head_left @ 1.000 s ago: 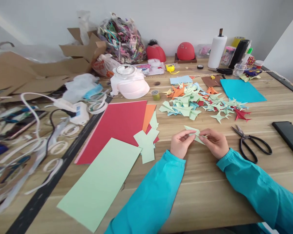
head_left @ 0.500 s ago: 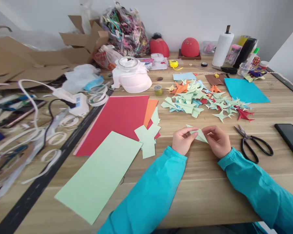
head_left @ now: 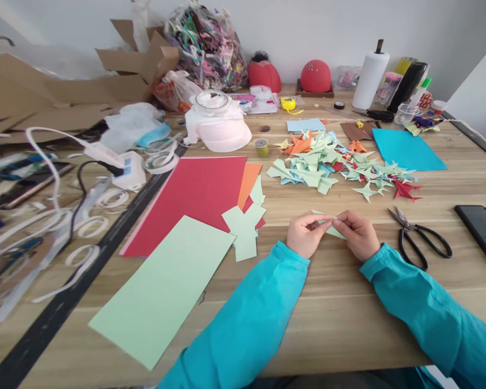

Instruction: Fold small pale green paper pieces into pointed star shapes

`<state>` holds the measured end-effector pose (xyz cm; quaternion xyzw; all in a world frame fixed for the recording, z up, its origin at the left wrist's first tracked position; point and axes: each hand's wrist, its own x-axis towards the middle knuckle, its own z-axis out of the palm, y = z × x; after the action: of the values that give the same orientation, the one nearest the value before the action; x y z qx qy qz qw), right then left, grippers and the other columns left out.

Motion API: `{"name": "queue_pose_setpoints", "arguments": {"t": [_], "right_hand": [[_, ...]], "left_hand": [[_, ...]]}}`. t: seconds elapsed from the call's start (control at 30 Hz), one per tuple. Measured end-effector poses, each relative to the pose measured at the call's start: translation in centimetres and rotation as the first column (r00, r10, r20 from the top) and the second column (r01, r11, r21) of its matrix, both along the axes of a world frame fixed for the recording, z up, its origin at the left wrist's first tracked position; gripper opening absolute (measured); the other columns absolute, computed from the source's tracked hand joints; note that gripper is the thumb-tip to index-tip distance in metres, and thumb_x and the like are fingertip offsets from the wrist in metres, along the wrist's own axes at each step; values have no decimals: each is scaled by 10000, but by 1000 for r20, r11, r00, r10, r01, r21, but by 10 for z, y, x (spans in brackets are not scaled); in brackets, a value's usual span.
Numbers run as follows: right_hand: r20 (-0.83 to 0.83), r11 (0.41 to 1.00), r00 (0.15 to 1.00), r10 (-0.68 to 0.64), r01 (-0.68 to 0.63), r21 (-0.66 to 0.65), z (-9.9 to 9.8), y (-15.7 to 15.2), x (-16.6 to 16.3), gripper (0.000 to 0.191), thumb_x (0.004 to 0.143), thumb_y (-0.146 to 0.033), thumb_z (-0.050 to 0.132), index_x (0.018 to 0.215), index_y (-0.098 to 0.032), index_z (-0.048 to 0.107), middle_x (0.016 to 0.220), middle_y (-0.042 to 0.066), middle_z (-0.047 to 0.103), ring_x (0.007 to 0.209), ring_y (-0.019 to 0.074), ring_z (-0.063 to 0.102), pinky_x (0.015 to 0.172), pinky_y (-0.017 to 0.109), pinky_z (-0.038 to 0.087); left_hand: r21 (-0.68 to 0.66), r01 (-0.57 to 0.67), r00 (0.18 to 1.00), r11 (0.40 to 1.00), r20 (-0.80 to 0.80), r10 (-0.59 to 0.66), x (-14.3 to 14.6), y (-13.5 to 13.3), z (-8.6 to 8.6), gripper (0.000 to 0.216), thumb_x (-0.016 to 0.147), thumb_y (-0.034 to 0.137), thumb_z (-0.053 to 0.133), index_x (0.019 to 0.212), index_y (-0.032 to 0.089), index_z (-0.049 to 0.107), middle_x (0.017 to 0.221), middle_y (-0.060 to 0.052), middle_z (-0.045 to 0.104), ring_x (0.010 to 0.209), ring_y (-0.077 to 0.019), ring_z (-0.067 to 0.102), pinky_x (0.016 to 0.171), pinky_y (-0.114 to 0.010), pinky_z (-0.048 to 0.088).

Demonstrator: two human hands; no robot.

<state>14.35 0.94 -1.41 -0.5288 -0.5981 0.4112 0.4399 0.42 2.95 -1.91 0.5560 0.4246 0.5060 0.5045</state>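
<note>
A small folded piece of light green paper [head_left: 335, 232] is pinched between both hands, partly hidden by the fingers. My left hand [head_left: 305, 235] grips its left side with thumb and forefinger. On its right side my right hand [head_left: 358, 236] is closed, and the fingertips of the two hands meet at the paper. Left of the hands lie small cut green paper pieces [head_left: 245, 237] and a large green sheet [head_left: 162, 292]. Beyond the hands a pile of folded paper shapes [head_left: 316, 162] spreads out, mostly green with some orange, red and blue.
Black-handled scissors [head_left: 421, 237] lie right of my right hand, with a dark phone [head_left: 480, 235] farther right. Red sheets [head_left: 198, 200] and an orange sheet [head_left: 250, 181] lie to the left. A blue sheet [head_left: 409, 148] is behind. Cables and white strips [head_left: 91, 227] clutter the far left.
My right hand has shifted left along the folded paper, so its fingertips now meet those of my left hand. Less of the paper shows. The view has moved slightly.
</note>
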Motion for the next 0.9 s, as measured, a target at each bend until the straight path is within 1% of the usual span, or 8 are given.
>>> {"name": "queue_pose_setpoints", "arguments": {"t": [0.07,0.2,0.33,0.4,0.5,0.63,0.73,0.9], "right_hand": [[-18,1000,1000,17,-17,9,0,0,0,241,769,-411,542,703,-180,529,505,-47,451,414,71,380,379,204,314],[-47,998,998,29,-32,-54,0,0,1,267,790,-444,495,720,-187,516,493,-47,441,392,77,365,350,205,294],[27,996,1000,-4,2,86,0,3,2,274,793,-425,499,679,-176,514,533,-31,448,477,86,403,438,214,350],[31,994,999,-14,11,104,1,5,2,281,784,-419,513,650,-172,507,525,-34,439,477,82,396,443,213,349],[-20,1000,1000,-16,16,1,2,5,1,281,775,-434,518,672,-173,505,480,-52,428,389,64,369,364,198,306],[-115,991,992,56,-69,-117,4,2,0,281,772,-451,515,847,-183,480,441,-75,463,309,65,383,304,180,269],[-141,988,986,86,-102,-115,3,1,0,295,780,-444,507,904,-180,464,445,-78,483,300,62,387,302,171,270],[-170,994,985,39,-55,-92,-1,4,1,284,775,-429,525,894,-172,500,388,-98,399,285,42,297,287,169,194]], "left_hand": [[-5,14,1000,1000,23,-14,0,0,1,146,634,261,670,729,156,704,671,-51,618,609,-121,517,540,-237,395],[-19,21,1000,1000,22,-21,0,-1,2,151,610,249,687,730,161,708,628,-36,597,552,-103,474,505,-231,366],[-36,13,999,999,-32,-14,0,-1,2,163,615,236,678,753,158,711,564,-12,550,495,-79,407,468,-222,329],[-50,38,999,998,-28,-39,0,-1,2,171,627,232,665,771,151,708,572,-14,551,505,-81,414,476,-223,334],[-80,44,999,996,-1,-44,0,-1,5,192,631,233,660,795,143,703,568,-8,542,512,-81,419,487,-223,341],[-119,3,999,993,54,3,0,-1,8,227,611,237,676,815,139,697,549,7,527,513,-77,419,506,-223,354],[-147,20,995,989,99,-6,0,-1,8,280,578,219,697,846,136,691,573,1,542,534,-83,438,522,-225,368],[-165,0,997,986,75,12,1,0,5,315,572,214,703,879,144,686,523,19,495,497,-73,408,486,-218,345]]}}
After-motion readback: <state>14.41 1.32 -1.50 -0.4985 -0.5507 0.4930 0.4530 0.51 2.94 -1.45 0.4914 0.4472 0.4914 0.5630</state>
